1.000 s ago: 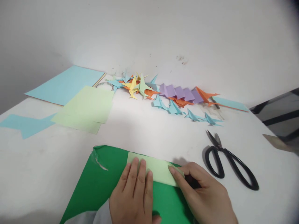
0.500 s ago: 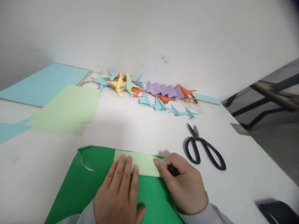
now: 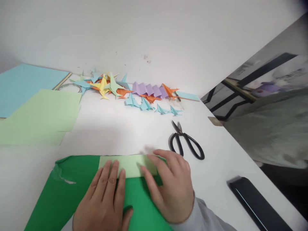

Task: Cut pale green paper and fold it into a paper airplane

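Under flat left fingers, a smooth, pale-green paper strip

Txt, labels, brands, nos., signs: none legible. Ring, back L of table: any print too sm. to read. Wall smudges: no legible char. Paper strip, scissors, blk. oblong obj.: nil readable.

Beyond the right hand's fingers lie black-handled scissors and, farther, a purple pleated strip, with a black object rightward and a blue sheet far left of them.
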The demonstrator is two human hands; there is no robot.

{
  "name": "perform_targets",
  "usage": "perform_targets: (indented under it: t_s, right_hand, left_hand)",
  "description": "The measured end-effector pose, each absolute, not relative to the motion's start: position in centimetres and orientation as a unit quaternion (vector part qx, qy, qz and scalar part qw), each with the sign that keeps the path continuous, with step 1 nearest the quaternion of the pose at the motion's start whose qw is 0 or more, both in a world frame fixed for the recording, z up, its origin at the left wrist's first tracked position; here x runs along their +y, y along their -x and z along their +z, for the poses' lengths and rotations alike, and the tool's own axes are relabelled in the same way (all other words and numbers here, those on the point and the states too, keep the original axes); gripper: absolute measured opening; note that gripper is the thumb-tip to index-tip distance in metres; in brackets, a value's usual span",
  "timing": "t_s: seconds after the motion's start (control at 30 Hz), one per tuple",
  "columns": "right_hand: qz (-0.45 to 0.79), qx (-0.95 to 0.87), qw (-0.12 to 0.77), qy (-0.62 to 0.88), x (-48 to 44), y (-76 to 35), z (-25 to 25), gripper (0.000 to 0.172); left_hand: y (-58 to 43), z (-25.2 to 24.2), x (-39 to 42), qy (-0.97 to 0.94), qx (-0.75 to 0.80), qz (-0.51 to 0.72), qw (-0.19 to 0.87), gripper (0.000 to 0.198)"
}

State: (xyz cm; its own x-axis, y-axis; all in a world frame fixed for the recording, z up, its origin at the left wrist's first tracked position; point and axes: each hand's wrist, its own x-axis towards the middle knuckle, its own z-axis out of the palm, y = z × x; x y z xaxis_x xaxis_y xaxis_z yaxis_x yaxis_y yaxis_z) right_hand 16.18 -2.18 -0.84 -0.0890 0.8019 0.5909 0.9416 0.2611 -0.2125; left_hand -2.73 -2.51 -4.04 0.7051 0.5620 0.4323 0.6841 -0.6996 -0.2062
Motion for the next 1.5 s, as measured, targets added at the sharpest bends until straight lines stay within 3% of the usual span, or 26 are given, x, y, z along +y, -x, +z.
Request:
perform_targets:
  t_s: [0.17,0.53,1.1,1.5]
  right_hand:
    - [-0.163,-0.776,0.256,0.553,-4.3,-15.3,0.0,0.033]
    - [-0.169,-0.778,0.204,0.569,-4.4,-15.2,-2.1,0.029]
    - [-0.175,-0.763,0.232,0.577,-4.4,-14.9,-2.9,0.024]
    - [-0.190,-0.778,0.194,0.566,-4.4,-15.4,-2.9,0.027]
  left_hand:
    - [2.9,-4.2,-2.3,0.912,-0.325,-0.163,0.191,0.064]
    - [3.4,-4.5,-2.0,0.918,-0.295,-0.165,0.208,0.070]
    - [3.4,-4.6,-2.0,0.918,-0.301,-0.160,0.203,0.071]
    - [3.4,-4.3,-2.0,0.923,-0.297,-0.149,0.193,0.068]
